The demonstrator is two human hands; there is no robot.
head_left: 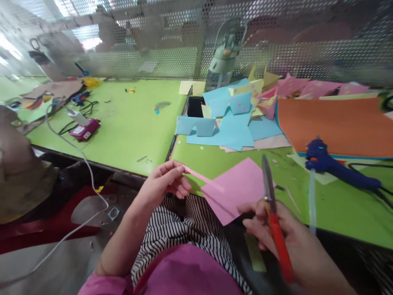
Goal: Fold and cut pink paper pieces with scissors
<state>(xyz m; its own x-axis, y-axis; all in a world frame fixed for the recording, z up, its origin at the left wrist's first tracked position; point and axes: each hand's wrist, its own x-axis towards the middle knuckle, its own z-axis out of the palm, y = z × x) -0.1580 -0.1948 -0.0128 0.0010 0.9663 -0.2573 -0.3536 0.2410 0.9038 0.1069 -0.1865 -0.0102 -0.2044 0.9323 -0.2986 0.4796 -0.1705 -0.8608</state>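
My left hand pinches the end of a narrow pink paper strip between thumb and fingertips. The strip runs right to a pink paper sheet; I cannot tell whether the two are still joined. My right hand holds scissors with red-orange handles, blades pointing up and away. Its fingertips are also at the sheet's lower right edge and seem to grip it. The sheet is tilted over the table's front edge, above my lap.
Folded blue paper pieces with pink dots stand on the green table. To the right are an orange sheet and a blue glue gun. A bottle stands behind. Leftward lie a magenta power box and white cable.
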